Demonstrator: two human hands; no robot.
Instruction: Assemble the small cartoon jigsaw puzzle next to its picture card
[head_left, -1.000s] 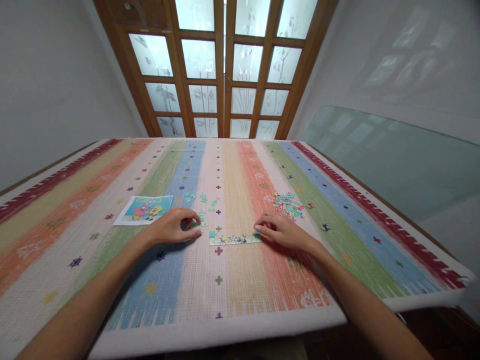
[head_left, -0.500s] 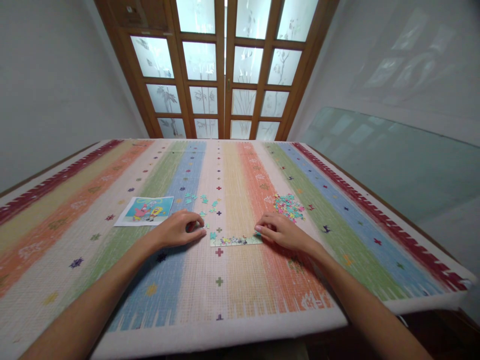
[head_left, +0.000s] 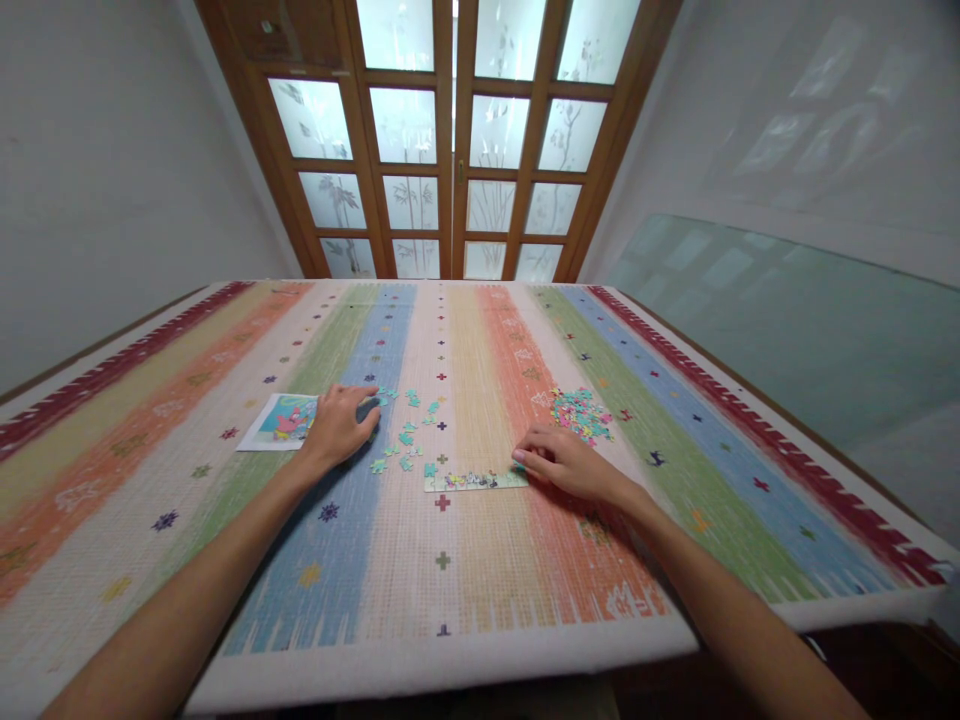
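Note:
My left hand (head_left: 340, 424) lies over the loose teal puzzle pieces (head_left: 406, 437) on the striped cloth, its fingers curled down at a far piece, beside the cartoon reference picture (head_left: 279, 421). My right hand (head_left: 559, 461) rests on the cloth with bent fingers touching the right end of a joined strip of puzzle pieces (head_left: 475, 480). A heap of pink and teal pieces (head_left: 583, 412) sits just beyond the right hand.
The striped tablecloth (head_left: 465, 580) covers a wide table, whose near edge runs across the bottom. Wooden glazed doors (head_left: 450, 150) stand behind the far edge. A glass sheet (head_left: 787, 320) leans on the right wall.
My left hand has moved away from me and leftwards, from the pieces near the strip to the far pieces beside the picture. The right hand has stayed at the strip.

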